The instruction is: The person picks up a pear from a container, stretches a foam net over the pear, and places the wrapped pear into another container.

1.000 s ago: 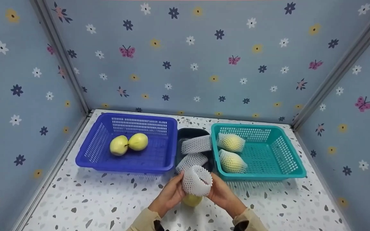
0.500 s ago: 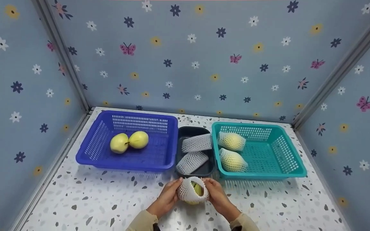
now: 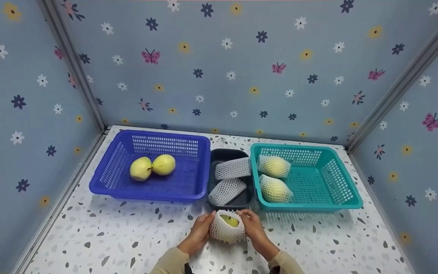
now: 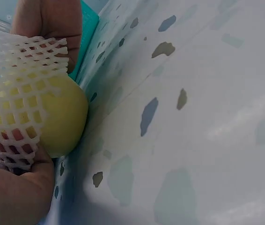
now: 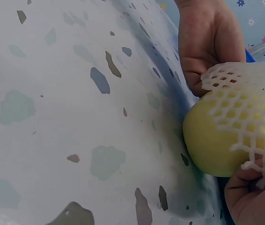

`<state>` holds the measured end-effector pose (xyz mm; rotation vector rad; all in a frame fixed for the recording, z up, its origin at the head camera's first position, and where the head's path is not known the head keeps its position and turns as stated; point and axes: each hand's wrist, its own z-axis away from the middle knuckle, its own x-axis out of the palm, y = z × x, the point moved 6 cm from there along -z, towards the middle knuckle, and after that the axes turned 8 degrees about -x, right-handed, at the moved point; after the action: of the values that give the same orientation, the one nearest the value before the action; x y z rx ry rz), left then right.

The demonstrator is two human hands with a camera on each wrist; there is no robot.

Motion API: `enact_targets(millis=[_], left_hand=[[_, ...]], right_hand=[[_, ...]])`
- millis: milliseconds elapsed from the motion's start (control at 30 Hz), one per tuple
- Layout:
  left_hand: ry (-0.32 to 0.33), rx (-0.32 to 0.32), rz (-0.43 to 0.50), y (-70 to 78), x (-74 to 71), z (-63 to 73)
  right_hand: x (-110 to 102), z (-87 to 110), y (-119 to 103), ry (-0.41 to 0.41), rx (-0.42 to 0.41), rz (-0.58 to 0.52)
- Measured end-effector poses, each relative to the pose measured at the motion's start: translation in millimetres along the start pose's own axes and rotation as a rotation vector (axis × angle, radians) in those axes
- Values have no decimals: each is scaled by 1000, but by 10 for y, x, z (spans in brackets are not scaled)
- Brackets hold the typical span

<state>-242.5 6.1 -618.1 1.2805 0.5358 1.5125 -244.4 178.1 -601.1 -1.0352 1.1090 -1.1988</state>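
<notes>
A yellow-green pear (image 4: 69, 117) sits on the speckled table, with a white foam net sleeve (image 3: 226, 231) pulled over most of it. Its stem end shows through the sleeve's open top in the head view, and its bare lower part shows in both wrist views. On the left side, my left hand (image 3: 199, 233) pinches the net's edge between thumb and fingers. My right hand (image 3: 256, 230) grips the net from the opposite side. Some fingertips are inside the mesh, seen through its holes in the left wrist view.
A blue basket (image 3: 150, 196) holding two bare pears (image 3: 152, 168) stands back left. Behind the hands, a dark tray (image 3: 228, 153) holds two empty net sleeves (image 3: 227, 191). Two netted pears (image 3: 275, 189) lie in a teal basket (image 3: 310, 207) at right. Patterned panels (image 3: 219, 76) enclose the table.
Both hands have brought the net sleeve down over the pear and toward me. The pear, bare below the net a second ago, is now mostly covered, with its top showing through the opening.
</notes>
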Motion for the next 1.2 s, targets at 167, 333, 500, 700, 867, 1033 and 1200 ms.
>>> enact_targets(millis=[167, 333, 500, 700, 867, 1033, 1200], left_hand=[[59, 33, -102, 84, 18, 10], [87, 71, -187, 314, 122, 153], [112, 53, -207, 375, 169, 240], [129, 15, -171, 63, 1, -1], [146, 18, -169, -23, -31, -39], [209, 67, -275, -54, -44, -41], [277, 214, -512, 4, -18, -36]], right_hand=[[-3, -2, -71, -4, -25, 40], [-5, -4, -130, -10, -33, 4], [-7, -23, -88, -9, -12, -45], [-9, -39, -10, -13, 20, -36], [-24, -42, 62, 13, 10, 48], [-30, -80, 139, 42, -42, 116], [-26, -109, 155, 61, -174, 173]])
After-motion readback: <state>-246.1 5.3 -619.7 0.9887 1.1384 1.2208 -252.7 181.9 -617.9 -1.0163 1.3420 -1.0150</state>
